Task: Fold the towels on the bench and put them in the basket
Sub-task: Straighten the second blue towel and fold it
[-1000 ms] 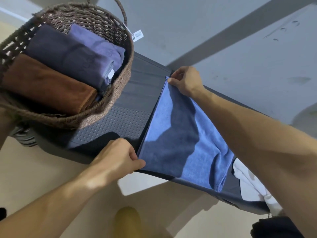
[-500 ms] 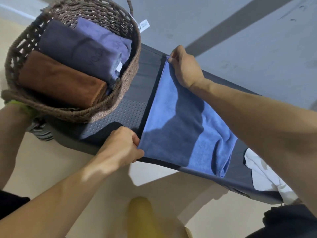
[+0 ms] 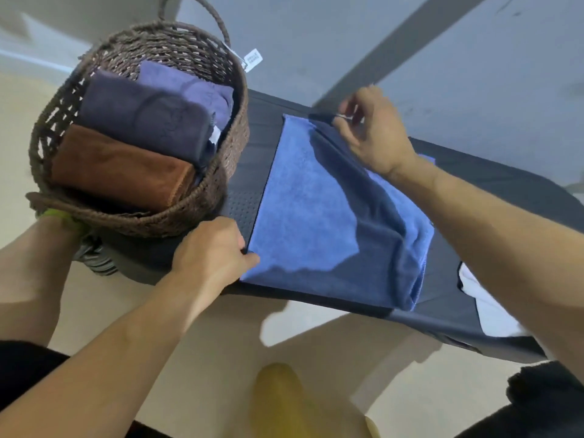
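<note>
A blue towel (image 3: 319, 216) lies folded flat across the dark bench (image 3: 493, 191). My left hand (image 3: 211, 254) pinches its near left corner at the bench's front edge. My right hand (image 3: 369, 131) hovers at the towel's far edge with fingers curled; it is blurred, and whether it holds the cloth is unclear. The brown woven basket (image 3: 227, 172) stands on the bench's left end, holding a folded brown towel (image 3: 120, 165), a dark grey one (image 3: 142, 121) and a purple one (image 3: 183, 83).
Another person's arm with a green wristband (image 3: 53, 216) reaches the basket's near rim from the left. A white towel (image 3: 486, 311) lies on the bench's right end, with a black cloth (image 3: 543, 384) below it. A blurred yellow thing (image 3: 278, 393) sits low in the middle.
My right hand has left the towel's far left corner and moved right along the far edge; that corner now lies flat. My left hand stays on the near corner.
</note>
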Motion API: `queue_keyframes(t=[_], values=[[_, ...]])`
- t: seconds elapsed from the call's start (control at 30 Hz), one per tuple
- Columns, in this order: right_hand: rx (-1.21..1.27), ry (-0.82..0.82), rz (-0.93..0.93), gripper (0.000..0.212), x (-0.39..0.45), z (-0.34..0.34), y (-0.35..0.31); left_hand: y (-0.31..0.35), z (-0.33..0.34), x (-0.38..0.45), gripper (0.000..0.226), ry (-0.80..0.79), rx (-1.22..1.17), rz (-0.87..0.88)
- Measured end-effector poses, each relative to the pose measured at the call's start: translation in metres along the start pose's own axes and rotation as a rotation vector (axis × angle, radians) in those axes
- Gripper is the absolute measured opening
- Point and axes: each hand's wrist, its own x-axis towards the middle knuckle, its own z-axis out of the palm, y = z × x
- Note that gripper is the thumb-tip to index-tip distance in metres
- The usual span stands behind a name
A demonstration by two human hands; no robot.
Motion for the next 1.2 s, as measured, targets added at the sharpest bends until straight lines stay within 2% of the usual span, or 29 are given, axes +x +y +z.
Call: queue_keyframes(t=[0.07,0.13,0.17,0.23,0.3,0.4,0.47,0.53,0.73,0.83,0.93,1.03,1.2], values=[[0.037,-0.022,0.061,0.004,-0.043,-0.03,0.007,0.011,0.001,0.001,0.013,0.15,-0.207,0.064],[0.054,0.008,0.15,0.006,-0.09,-0.057,0.013,0.027,0.006,-0.001,0.009,0.183,-0.426,0.144],[0.067,0.03,0.211,0.007,-0.115,-0.067,0.015,0.034,0.01,-0.002,0.01,0.169,-0.455,0.2],[0.087,0.046,0.36,0.009,-0.161,-0.078,0.018,0.046,0.021,-0.007,0.01,0.112,-0.411,0.314],[0.071,-0.009,0.52,0.012,-0.202,-0.077,0.022,0.053,0.034,-0.013,0.009,0.032,-0.358,0.39],[0.075,-0.124,0.681,0.037,-0.253,-0.064,0.021,0.06,0.051,-0.02,0.01,-0.031,-0.204,0.458],[0.046,-0.155,0.624,0.05,-0.277,-0.052,0.019,0.06,0.058,-0.021,0.017,-0.064,-0.046,0.493],[0.052,-0.186,0.55,0.053,-0.287,-0.043,0.02,0.06,0.061,-0.019,0.028,-0.106,0.097,0.526],[0.109,-0.222,0.486,0.02,-0.281,-0.047,0.033,0.069,0.066,-0.018,0.032,-0.072,0.219,0.535],[0.15,-0.276,0.463,0.024,-0.287,-0.057,0.042,0.065,0.069,-0.016,0.033,-0.048,0.219,0.558],[0.168,-0.354,0.501,0.025,-0.293,-0.066,0.05,0.061,0.069,-0.014,0.033,-0.054,0.217,0.571],[0.199,-0.399,0.605,0.016,-0.296,-0.072,0.059,0.061,0.068,-0.011,0.034,-0.077,0.236,0.557],[0.26,-0.488,0.728,0.013,-0.291,-0.082,0.067,0.08,0.057,0.001,0.025,-0.211,0.306,0.475]])
